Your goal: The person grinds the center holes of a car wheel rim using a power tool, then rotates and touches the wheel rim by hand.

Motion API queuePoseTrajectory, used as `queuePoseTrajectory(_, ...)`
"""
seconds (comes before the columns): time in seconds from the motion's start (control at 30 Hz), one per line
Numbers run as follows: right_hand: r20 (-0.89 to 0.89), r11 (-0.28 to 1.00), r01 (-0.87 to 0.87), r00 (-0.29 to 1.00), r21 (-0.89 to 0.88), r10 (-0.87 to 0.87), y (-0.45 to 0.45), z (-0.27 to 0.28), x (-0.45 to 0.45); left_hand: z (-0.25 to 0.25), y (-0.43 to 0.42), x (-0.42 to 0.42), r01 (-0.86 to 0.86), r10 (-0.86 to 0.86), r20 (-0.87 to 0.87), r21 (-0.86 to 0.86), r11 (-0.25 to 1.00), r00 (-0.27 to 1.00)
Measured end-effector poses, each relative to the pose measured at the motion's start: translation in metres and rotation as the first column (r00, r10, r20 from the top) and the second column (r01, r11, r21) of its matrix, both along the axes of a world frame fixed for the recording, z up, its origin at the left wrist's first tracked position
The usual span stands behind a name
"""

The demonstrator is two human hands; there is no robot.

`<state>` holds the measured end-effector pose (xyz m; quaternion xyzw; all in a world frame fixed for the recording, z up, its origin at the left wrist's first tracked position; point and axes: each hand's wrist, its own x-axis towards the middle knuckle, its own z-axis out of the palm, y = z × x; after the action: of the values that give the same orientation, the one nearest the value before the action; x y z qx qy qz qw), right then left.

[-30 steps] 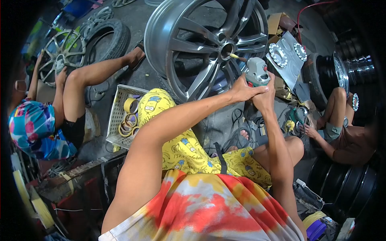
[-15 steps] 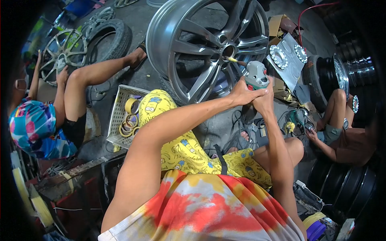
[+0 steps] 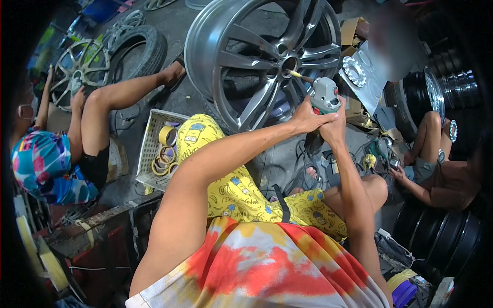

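A large grey alloy wheel rim (image 3: 251, 66) stands tilted in front of me, its spokes facing my hands. My left hand (image 3: 309, 118) is closed around a handheld power grinder (image 3: 325, 94), grey with red and green parts. Closed on the same grinder from the right side is my right hand (image 3: 334, 126). Some fingers of both hands are hidden behind the tool. Its thin shaft with a yellow tip (image 3: 295, 74) points at the hub hole in the rim's centre; whether it touches the metal I cannot tell.
A white plastic basket (image 3: 145, 149) holds several tape rolls. At left a person (image 3: 46, 164) works on another rim (image 3: 82, 72) near a tyre (image 3: 149, 51). On the right another person (image 3: 447, 179) sits by stacked black rims (image 3: 436, 236). Cables (image 3: 295, 164) lie on the floor.
The grinder and both hands have shifted slightly left, with the yellow tip a little further up and left at the hub. A blurred shape has appeared at the upper right.
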<state>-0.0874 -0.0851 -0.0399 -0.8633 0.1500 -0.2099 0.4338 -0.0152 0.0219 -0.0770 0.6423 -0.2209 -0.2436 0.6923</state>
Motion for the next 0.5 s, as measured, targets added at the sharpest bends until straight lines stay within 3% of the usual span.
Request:
queuePoseTrajectory(0.2,0.000,1.000,-0.011,1.000,0.025,0.011,-0.003,-0.007,-0.003,-0.001,-0.001,-0.003,0.004,0.000,-0.021,0.210,0.978,1.000)
queuePoseTrajectory(0.3,-0.004,1.000,0.024,1.000,-0.012,-0.024,-0.001,0.005,0.001,-0.002,-0.006,0.000,-0.022,0.022,0.006,0.155,0.988,1.000)
queuePoseTrajectory(0.37,0.009,1.000,0.013,1.000,0.001,-0.013,0.000,0.009,0.003,0.007,-0.004,0.002,-0.007,0.006,-0.004,-0.096,0.995,1.000)
queuePoseTrajectory(0.5,-0.032,1.000,0.011,0.999,-0.004,-0.011,0.003,0.001,-0.003,-0.005,0.000,-0.003,0.007,-0.008,-0.032,-0.025,1.000,0.999)
